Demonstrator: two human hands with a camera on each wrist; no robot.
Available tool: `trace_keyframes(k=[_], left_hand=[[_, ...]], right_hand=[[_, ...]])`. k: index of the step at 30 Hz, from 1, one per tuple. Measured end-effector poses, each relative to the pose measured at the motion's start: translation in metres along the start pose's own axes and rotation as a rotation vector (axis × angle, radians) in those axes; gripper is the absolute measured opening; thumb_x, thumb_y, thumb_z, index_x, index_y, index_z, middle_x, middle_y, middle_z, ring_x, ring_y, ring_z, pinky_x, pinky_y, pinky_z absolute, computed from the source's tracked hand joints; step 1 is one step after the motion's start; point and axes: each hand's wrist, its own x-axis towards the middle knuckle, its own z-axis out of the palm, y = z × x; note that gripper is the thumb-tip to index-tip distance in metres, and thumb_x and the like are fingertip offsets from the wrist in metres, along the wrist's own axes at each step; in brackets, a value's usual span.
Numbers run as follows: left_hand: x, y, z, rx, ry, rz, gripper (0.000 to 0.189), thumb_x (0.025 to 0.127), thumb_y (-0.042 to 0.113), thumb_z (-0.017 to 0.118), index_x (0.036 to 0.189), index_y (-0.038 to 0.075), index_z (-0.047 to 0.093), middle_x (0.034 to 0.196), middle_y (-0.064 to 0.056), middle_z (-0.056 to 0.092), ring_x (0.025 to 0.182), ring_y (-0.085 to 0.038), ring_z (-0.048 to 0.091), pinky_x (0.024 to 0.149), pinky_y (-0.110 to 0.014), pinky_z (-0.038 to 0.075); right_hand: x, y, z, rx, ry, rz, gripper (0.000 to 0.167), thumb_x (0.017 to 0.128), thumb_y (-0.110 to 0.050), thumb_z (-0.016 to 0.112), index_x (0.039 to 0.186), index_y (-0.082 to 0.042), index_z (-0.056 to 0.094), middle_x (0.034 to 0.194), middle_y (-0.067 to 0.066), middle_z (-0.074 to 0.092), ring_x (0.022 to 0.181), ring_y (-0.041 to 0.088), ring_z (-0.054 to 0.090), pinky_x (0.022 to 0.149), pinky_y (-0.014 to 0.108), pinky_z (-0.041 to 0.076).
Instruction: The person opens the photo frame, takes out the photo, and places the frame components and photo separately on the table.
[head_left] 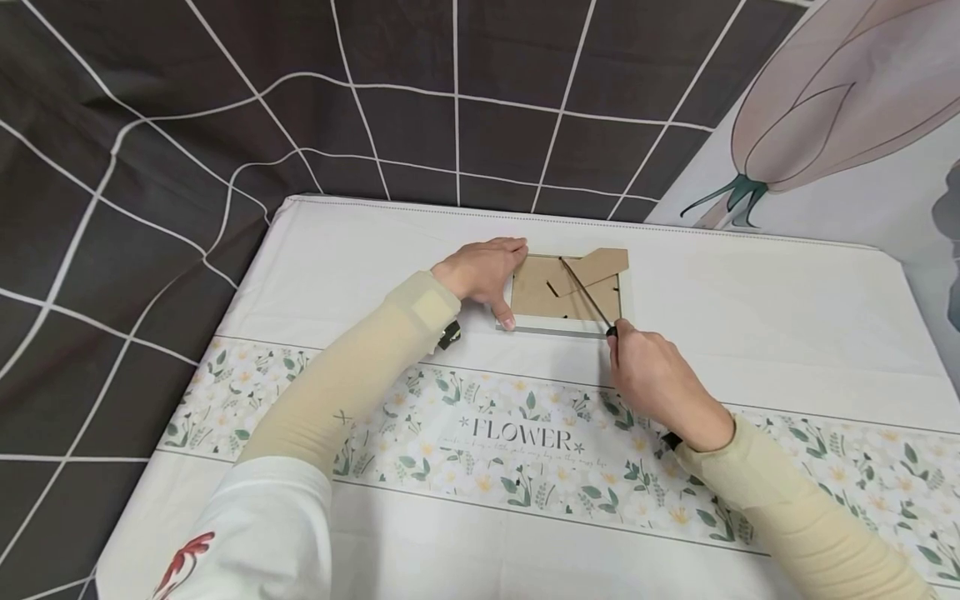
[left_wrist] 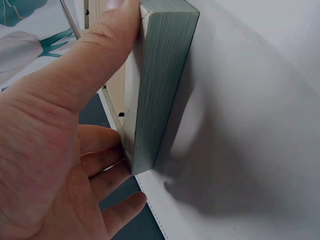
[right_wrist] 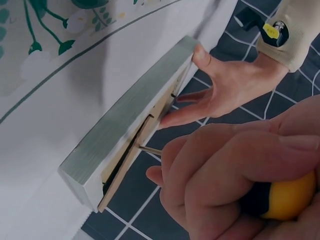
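A picture frame (head_left: 558, 323) with a whitish rim lies face down on the table, its brown backing board (head_left: 536, 287) upward. A cardboard stand (head_left: 603, 265) on the board sits askew, one end past the far right corner. My left hand (head_left: 480, 271) holds the frame's left end, thumb on the near rim and fingers at the far side. In my right hand (head_left: 663, 375) is a screwdriver (head_left: 588, 296); its yellow and black handle (right_wrist: 292, 195) shows in the right wrist view. The thin shaft slants across the stand, its tip at the board's far edge near a small black tab.
A white tablecloth (head_left: 375, 250) with a floral band and the word FLOWER covers the table. Dark gridded cloth (head_left: 495, 125) hangs behind and to the left. A flower-printed sheet (head_left: 810, 125) is at the back right. Small black devices sit at both wrists.
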Motion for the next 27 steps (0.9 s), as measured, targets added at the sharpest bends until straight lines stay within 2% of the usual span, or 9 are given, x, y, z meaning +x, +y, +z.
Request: trace_keyframes(k=[4, 8, 13, 21, 23, 27], left_hand=[[0.0003, 0.0001, 0.0004, 0.001, 0.001, 0.001, 0.132, 0.065, 0.063, 0.087, 0.157, -0.004, 0.022, 0.167, -0.015, 0.014, 0.154, -0.027, 0.013, 0.124, -0.030, 0.010], [0.0006, 0.0003, 0.0008, -0.001, 0.002, -0.002, 0.132, 0.065, 0.063, 0.087, 0.157, -0.004, 0.022, 0.167, -0.015, 0.014, 0.154, -0.026, 0.012, 0.124, -0.030, 0.010], [0.0012, 0.0004, 0.0011, -0.002, 0.002, -0.002, 0.132, 0.064, 0.062, 0.087, 0.158, -0.004, 0.022, 0.167, -0.014, 0.014, 0.154, -0.026, 0.011, 0.124, -0.030, 0.009], [0.0014, -0.0001, 0.0002, 0.003, 0.003, 0.004, 0.132, 0.064, 0.063, 0.087, 0.157, -0.004, 0.022, 0.167, -0.015, 0.014, 0.154, -0.027, 0.012, 0.124, -0.030, 0.009], [0.0011, -0.0002, 0.0000, 0.008, 0.004, 0.006, 0.132, 0.064, 0.064, 0.087, 0.157, -0.003, 0.022, 0.167, -0.015, 0.014, 0.154, -0.027, 0.012, 0.124, -0.030, 0.010], [0.0004, -0.0001, 0.0005, -0.001, 0.005, 0.004, 0.131, 0.064, 0.063, 0.087, 0.158, -0.003, 0.022, 0.167, -0.015, 0.014, 0.154, -0.027, 0.012, 0.124, -0.030, 0.010]], right_hand=[[0.0005, -0.0009, -0.0011, -0.011, -0.016, 0.012, 0.030, 0.105, -0.009, 0.038, 0.114, 0.015, 0.053, 0.079, 0.027, 0.063, 0.062, 0.030, 0.058, 0.052, 0.043, 0.049], [0.0008, -0.0015, -0.0013, -0.016, -0.022, 0.012, 0.034, 0.105, -0.009, 0.038, 0.120, 0.019, 0.051, 0.086, 0.033, 0.064, 0.065, 0.031, 0.060, 0.054, 0.045, 0.051], [0.0011, -0.0016, -0.0001, -0.010, -0.020, 0.017, 0.035, 0.105, -0.009, 0.038, 0.121, 0.019, 0.051, 0.089, 0.035, 0.065, 0.065, 0.033, 0.062, 0.054, 0.045, 0.052], [0.0019, -0.0019, 0.0031, -0.011, -0.008, 0.024, 0.028, 0.105, -0.008, 0.038, 0.111, 0.015, 0.053, 0.076, 0.027, 0.062, 0.058, 0.028, 0.057, 0.048, 0.040, 0.047], [0.0021, -0.0017, 0.0034, -0.003, -0.006, 0.024, 0.028, 0.105, -0.008, 0.038, 0.112, 0.015, 0.053, 0.077, 0.027, 0.062, 0.058, 0.028, 0.057, 0.048, 0.039, 0.047], [0.0018, -0.0007, 0.0023, 0.007, -0.024, 0.035, 0.038, 0.106, -0.010, 0.037, 0.126, 0.019, 0.051, 0.096, 0.037, 0.065, 0.067, 0.031, 0.061, 0.055, 0.042, 0.050]])
